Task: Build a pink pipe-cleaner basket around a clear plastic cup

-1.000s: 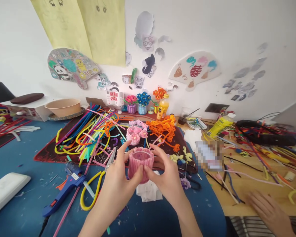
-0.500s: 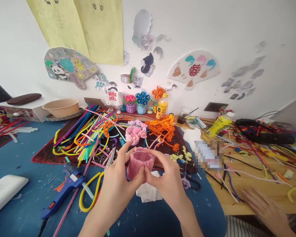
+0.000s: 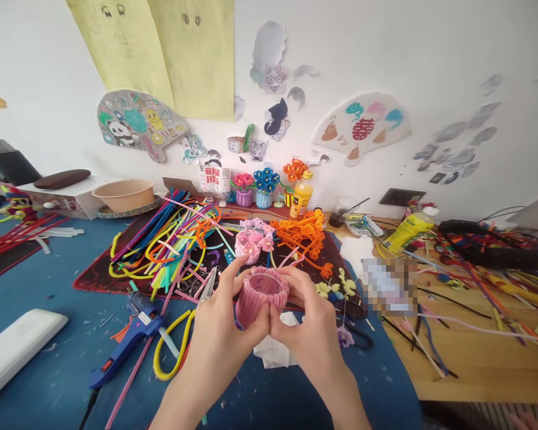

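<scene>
The pink cup [image 3: 251,307] is up in front of the person, over the blue table [image 3: 381,382], with both hands on it. It has soft ribs that run up and down, from the bottom to the rim. Its round open top points up, and we can see inside. The cup does not look quite straight: its top leans a bit to the right, and its bottom goes down to the left.

The left hand [image 3: 224,325] and the right hand [image 3: 311,322] are closed on its two sides. The thumbs press on the near side, with their tips close together. I cannot tell where all the far fingertips are.

White tissue [image 3: 273,352] lies below the cup. A small pink pot with flowers [image 3: 250,243] sits behind it.
</scene>
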`<action>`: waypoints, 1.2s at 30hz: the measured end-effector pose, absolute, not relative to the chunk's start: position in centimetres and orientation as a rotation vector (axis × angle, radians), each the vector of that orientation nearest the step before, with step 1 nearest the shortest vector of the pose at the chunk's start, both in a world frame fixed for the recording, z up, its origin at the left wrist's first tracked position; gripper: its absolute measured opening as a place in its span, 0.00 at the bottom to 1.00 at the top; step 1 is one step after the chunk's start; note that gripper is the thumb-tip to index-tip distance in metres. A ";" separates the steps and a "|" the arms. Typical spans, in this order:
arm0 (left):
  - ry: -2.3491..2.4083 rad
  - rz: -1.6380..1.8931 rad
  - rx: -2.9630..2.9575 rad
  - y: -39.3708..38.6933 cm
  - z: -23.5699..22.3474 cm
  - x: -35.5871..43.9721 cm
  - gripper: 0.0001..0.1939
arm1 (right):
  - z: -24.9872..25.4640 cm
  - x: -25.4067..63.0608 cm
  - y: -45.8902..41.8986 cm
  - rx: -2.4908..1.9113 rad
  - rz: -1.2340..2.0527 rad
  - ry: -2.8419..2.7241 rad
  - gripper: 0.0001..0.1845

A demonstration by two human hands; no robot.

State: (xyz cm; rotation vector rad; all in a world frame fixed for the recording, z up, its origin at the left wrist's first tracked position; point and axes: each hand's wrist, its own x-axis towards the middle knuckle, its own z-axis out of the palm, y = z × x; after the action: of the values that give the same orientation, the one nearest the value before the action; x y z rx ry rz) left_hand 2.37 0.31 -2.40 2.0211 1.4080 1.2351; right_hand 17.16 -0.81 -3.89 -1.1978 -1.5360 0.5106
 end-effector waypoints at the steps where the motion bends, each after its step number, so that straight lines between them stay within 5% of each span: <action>1: 1.407 1.233 2.011 0.3 -2.4 2.4 0.33 | -3.9 17.1 -0.8 -1.203 0.503 -1.538 0.27; 29: 1.498 1.107 1.856 0.4 -2.0 1.7 0.31 | -3.8 16.9 -1.1 -1.225 0.473 -1.563 0.24; 36: 1.386 1.198 1.653 0.6 -1.4 1.5 0.29 | -3.9 17.4 -0.8 -1.084 0.929 -1.411 0.35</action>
State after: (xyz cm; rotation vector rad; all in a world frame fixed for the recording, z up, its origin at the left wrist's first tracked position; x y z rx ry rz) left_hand 1.48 0.55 -1.41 1.6525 1.3858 1.1982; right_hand 17.42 -0.84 -3.89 -1.0845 -1.4113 0.9292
